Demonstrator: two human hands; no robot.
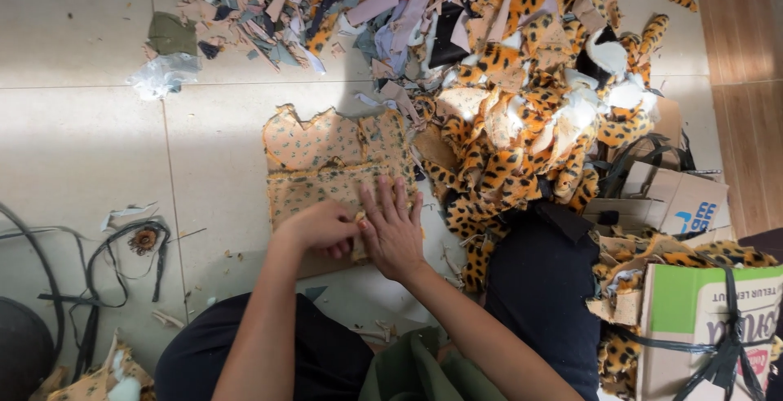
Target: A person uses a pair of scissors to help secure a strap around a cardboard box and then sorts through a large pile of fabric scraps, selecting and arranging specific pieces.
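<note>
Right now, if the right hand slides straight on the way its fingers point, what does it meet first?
The right hand lies flat on the tan fabric piece, fingers pointing up-picture. It would likely cross more of that fabric, then reach the scrap pile.

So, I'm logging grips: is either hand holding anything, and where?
Both hands, left hand and right hand, press the tan fabric piece at its near edge; a true grip cannot be told.

Bare forearms, no sleeves, black trousers (326, 356)

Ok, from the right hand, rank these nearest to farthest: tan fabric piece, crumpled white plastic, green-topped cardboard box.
1. tan fabric piece, directly under the right hand.
2. crumpled white plastic, far upper left on the floor.
3. green-topped cardboard box, far lower right; close to the plastic's distance, so that order is uncertain.
</note>
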